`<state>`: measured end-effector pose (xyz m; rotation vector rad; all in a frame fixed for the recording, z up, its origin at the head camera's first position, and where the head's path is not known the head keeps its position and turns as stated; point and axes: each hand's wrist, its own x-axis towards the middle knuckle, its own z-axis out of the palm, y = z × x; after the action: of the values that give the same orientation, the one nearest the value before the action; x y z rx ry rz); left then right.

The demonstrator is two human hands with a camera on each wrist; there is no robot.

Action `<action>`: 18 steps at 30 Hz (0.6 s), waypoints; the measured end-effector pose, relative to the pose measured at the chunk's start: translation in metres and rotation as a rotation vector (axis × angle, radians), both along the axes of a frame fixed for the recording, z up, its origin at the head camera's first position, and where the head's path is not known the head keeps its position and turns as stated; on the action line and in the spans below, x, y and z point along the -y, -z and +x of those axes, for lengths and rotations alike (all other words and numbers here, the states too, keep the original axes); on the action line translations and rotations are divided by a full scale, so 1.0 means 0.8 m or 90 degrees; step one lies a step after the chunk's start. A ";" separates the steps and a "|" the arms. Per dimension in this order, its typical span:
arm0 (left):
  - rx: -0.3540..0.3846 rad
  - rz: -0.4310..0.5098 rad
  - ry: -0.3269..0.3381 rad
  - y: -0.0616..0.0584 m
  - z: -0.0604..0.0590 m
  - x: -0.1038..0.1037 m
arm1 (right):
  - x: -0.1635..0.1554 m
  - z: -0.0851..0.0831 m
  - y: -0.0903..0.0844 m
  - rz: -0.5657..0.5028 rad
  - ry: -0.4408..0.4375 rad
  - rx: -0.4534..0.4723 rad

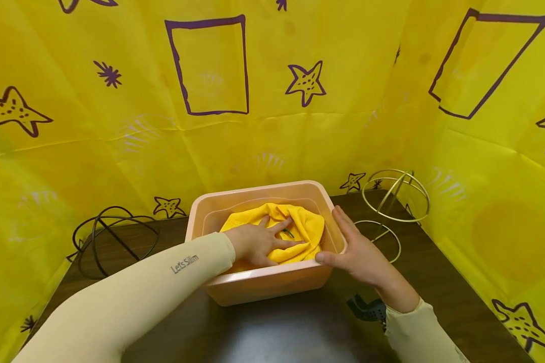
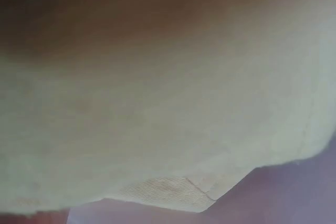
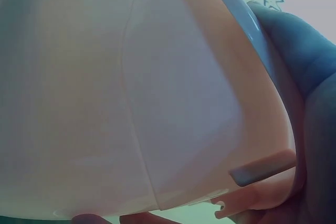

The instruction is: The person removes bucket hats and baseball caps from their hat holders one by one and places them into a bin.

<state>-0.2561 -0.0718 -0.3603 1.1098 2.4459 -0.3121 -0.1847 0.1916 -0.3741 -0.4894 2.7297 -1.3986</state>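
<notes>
The pink plastic tub sits on the dark wooden table, and everything else is best placed from it. Inside the tub lies a bunched yellow cloth, filling most of the bottom. The left hand is down in the tub with its fingers spread flat, pressing on top of the cloth rather than grasping it. The right hand lies against the tub's right wall with straight fingers along the rim and the thumb at the near corner; the right wrist view shows the same wall close up, with fingers lying along it.

The cloth looks soft, light and limp; it would likely sag from any pinch, so a gathered handful from the middle seems the surest hold. The tub looks stiff, light and smooth, probably a little slippery, best taken by its rim at both sides.

Left of the tub is a black wire ball frame; right of it, a gold wire frame. Behind and around the tub hangs a yellow sheet printed with purple stars and rectangles. The left wrist view shows only pale sleeve fabric
</notes>
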 end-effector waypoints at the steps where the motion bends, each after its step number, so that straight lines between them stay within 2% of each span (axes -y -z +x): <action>1: 0.001 -0.001 0.001 0.002 -0.001 -0.001 | 0.000 -0.001 0.000 0.002 -0.001 -0.001; 13: -0.034 -0.049 0.072 0.024 -0.011 -0.012 | -0.002 -0.002 -0.001 -0.004 -0.004 0.009; 18: -0.021 -0.059 0.044 0.033 -0.012 -0.012 | -0.002 -0.002 0.000 -0.005 -0.006 0.012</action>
<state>-0.2659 -0.0619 -0.3868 1.1592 2.3987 -0.4642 -0.1867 0.1931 -0.3741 -0.4863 2.7052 -1.4042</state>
